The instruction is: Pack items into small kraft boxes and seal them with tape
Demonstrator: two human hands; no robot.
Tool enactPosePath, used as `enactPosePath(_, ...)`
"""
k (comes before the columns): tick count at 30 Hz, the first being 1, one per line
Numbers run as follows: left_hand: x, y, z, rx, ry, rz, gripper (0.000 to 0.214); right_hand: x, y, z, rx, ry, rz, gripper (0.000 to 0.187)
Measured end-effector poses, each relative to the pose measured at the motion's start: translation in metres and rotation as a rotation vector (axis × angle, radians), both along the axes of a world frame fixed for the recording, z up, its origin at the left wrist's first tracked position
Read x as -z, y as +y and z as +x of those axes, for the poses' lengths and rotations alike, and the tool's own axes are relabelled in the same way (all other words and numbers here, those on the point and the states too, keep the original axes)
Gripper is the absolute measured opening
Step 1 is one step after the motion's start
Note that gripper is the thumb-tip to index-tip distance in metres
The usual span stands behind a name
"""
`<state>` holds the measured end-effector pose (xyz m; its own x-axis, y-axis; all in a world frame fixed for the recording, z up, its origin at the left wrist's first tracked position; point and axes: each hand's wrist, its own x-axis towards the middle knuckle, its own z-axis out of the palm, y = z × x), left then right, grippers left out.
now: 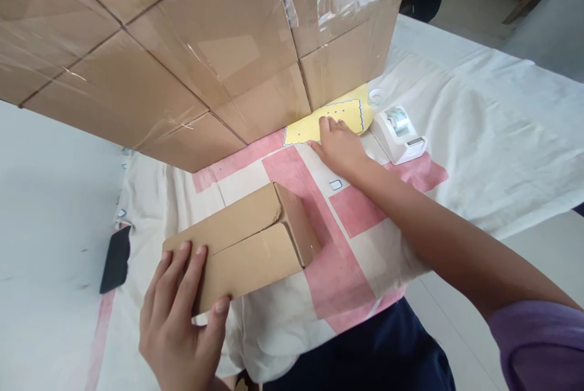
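A closed brown cardboard box (246, 239) lies on the cloth in front of me, with its two top flaps meeting along a seam. My left hand (182, 312) holds its left end, several fingers on top and the thumb at the near edge. Farther off, my right hand (340, 145) rests at a yellow sheet (333, 114) marked with blue lines and dots. Its thumb and fingers are apart, with the fingertips touching the sheet. Right of that hand stands a white tape dispenser (401, 135) with a clear roll in it.
A tall stack of taped cardboard boxes (219, 38) stands at the back, close behind the yellow sheet. A roll of clear tape (376, 96) lies by the dispenser. At left is a black flat object (115, 260). The white and pink cloth (465, 135) is wrinkled at right.
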<state>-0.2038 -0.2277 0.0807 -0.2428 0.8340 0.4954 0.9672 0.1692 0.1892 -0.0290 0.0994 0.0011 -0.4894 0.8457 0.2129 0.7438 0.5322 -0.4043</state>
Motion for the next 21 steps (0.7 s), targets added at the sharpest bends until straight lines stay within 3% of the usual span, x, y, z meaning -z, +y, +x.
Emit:
enactPosePath(5, 0.001, 0.0, 0.001, -0.002, -0.004, -0.011, 0.057, 0.016, -0.008, -0.01, -0.243, -0.081, 0.016, 0.057)
enactPosePath(10, 0.0, 0.0, 0.003, -0.009, -0.019, 0.001, 0.056, 0.019, -0.008, -0.008, -0.297, -0.083, 0.042, 0.061)
enactPosePath(16, -0.002, 0.001, 0.008, -0.031, -0.032, -0.001, 0.054, 0.005, -0.002, 0.002, -0.26, 0.0, 0.01, 0.061)
enactPosePath(21, -0.002, 0.001, 0.007, -0.024, -0.017, 0.0, 0.054, -0.019, -0.001, 0.024, -0.264, 0.111, -0.083, 0.048)
